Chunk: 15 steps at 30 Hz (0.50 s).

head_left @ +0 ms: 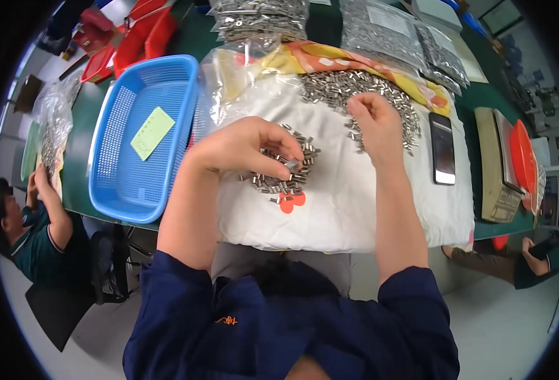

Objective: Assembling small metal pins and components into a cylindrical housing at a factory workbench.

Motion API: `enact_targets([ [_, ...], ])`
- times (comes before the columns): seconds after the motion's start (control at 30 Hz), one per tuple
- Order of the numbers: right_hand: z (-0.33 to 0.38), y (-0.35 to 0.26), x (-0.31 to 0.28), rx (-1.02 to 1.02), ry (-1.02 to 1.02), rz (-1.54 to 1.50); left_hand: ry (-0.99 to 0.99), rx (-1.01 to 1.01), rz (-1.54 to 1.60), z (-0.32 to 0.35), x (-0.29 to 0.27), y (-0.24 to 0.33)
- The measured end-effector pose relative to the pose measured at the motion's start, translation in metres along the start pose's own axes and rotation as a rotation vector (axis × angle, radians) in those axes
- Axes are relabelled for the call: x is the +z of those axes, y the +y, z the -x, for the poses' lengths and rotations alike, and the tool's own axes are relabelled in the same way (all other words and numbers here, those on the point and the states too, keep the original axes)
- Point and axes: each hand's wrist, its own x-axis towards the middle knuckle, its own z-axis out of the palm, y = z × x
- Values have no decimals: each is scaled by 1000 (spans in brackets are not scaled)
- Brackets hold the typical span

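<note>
Between the thumb and fingers of my left hand (251, 147) is a small metal sleeve (292, 164), a short shiny cylinder. This hand hovers over a small heap of similar metal sleeves (279, 185) on a white cloth (343, 215). Two round orange-red stickers (287, 206) lie at that heap's near edge. My right hand (378, 120) is above a larger pile of metal sleeves (336, 88) farther back. Its thumb and index finger are pinched together; whatever sits between them is too small to make out.
A blue basket (192, 82) with a green note stands left. A black phone (443, 149) lies on the cloth's right side. Bags of metal parts (381, 31) are stacked at the back. A cardboard box (489, 164) stands right. Another person (35, 221) works at far left.
</note>
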Motion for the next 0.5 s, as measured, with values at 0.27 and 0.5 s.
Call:
enact_targets([
  [0.27,-9,32,-1,-479,115,881,-1,91,74,-20,7,-6],
  [0.5,-3,23,9,-414,21,1024,57,59,173,-12,4,-7],
])
